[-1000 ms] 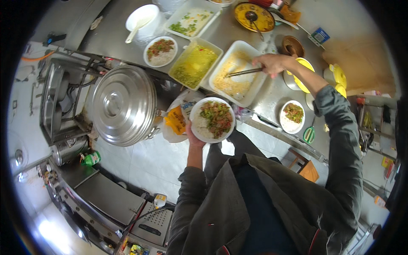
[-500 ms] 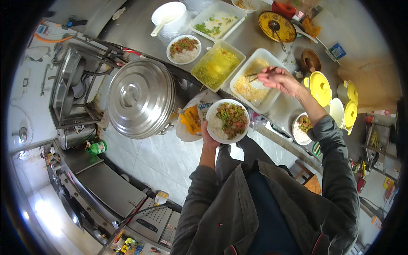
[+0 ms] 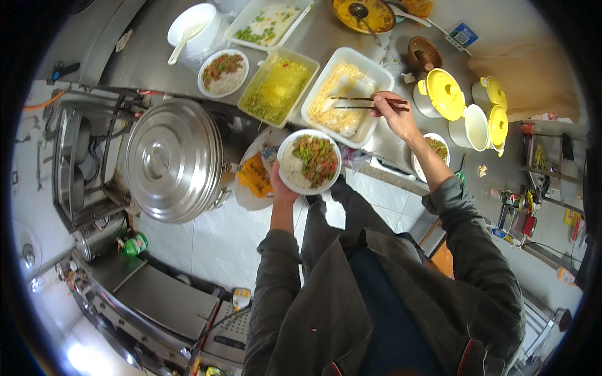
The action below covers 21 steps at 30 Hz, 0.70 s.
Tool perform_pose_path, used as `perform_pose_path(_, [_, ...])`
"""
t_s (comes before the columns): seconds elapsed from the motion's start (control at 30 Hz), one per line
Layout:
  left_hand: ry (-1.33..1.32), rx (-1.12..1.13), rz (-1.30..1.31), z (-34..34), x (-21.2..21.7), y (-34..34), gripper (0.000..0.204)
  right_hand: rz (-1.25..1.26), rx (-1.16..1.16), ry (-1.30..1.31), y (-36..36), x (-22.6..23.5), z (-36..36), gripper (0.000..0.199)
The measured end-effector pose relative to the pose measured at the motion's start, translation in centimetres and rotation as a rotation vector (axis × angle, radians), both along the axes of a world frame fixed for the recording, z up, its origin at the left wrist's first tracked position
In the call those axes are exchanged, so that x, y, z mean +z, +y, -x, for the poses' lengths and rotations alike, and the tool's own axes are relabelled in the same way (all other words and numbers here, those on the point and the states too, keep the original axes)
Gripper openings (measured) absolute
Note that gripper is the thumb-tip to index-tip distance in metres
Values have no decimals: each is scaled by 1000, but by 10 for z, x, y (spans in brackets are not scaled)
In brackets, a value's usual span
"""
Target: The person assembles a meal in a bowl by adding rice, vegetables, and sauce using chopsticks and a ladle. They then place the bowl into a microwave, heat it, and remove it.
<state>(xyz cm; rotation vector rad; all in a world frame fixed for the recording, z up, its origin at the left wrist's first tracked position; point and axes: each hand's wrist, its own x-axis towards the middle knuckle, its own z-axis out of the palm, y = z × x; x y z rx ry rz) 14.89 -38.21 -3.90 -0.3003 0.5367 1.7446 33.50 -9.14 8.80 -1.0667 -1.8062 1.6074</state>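
Note:
My left hand [image 3: 282,184] grips a white bowl [image 3: 317,190] from its left side, fingers under it. Rice [image 3: 291,168] fills the bowl's left part, and chopped green and red food with meat [image 3: 316,159] covers the right. In my right hand [image 3: 392,115] is a pair of dark chopsticks [image 3: 355,103], pointing left. Their tips are over a white tub [image 3: 372,74] of pale yellow shreds [image 3: 327,93], seemingly with nothing between them. Beside that tub stands another tub [image 3: 262,118] of yellow-green food with liquid.
Another filled bowl [image 3: 245,74] stands left of the tubs; one more [image 3: 419,169] is partly behind my right forearm. Yellow-lidded pots [image 3: 446,91] stand at the right. A large lidded steel pot [image 3: 168,164] is at the left. Farther back are a yellow pan [image 3: 380,20] and a white bucket [image 3: 199,41].
The whole view has shifted, so the counter appears farther up and left. My right hand has moved a little right relative to the shreds tub, and the chopsticks show more fully. My left hand still holds the bowl.

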Motion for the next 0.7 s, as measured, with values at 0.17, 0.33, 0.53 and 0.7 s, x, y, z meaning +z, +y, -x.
perform_pose_path(0.17, [-52,-35,80,7,-3,10,69,-494,-3,-150,35,-21,3,28])
perform_pose_path(0.33, [36,-12,115,13,-10,26,70,-597,246,-59,9,-32,18,25])
perform_pose_path(0.53, [10,-48,55,17,-16,27,68,-220,125,15,4,-19,10,32])
perform_pose_path(0.7, [29,-43,56,14,-12,34,70,-358,293,-40,5,-25,12,32])
